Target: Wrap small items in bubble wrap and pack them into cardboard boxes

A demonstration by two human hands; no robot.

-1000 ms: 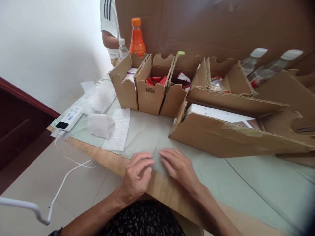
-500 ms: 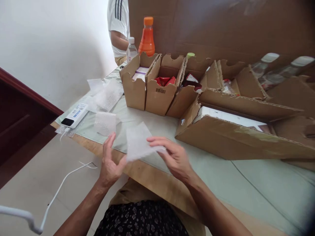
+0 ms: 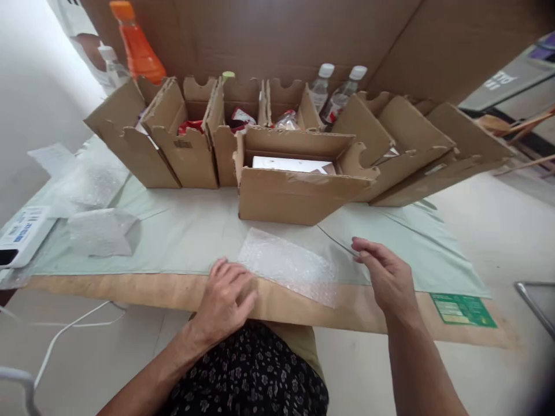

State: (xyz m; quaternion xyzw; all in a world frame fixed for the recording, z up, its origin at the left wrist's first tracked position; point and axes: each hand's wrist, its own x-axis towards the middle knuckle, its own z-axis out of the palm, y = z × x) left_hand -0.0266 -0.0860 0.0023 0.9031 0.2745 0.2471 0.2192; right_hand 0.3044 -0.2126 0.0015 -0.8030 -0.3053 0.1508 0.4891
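Note:
A clear bubble-wrap sheet (image 3: 290, 267) lies flat at the table's front edge. My left hand (image 3: 226, 293) rests palm down on the table edge, fingers loosely spread, touching the sheet's left end. Just right of the sheet, my right hand (image 3: 385, 273) hovers with its fingers apart and nothing in it. Behind the sheet stands an open cardboard box (image 3: 295, 199) with a white flat item (image 3: 291, 165) inside.
A row of open cardboard boxes (image 3: 182, 153) holds red packets and small goods. Behind them stand an orange bottle (image 3: 137, 46) and water bottles (image 3: 342, 92). More bubble wrap (image 3: 102, 231) and a white device (image 3: 21, 234) lie at left. A person's arm (image 3: 89, 43) shows at far left.
The bubble-wrap sheet, held up between both hands half a second ago, now lies flat on the table. My right hand has let go and moved right. The view has swung right.

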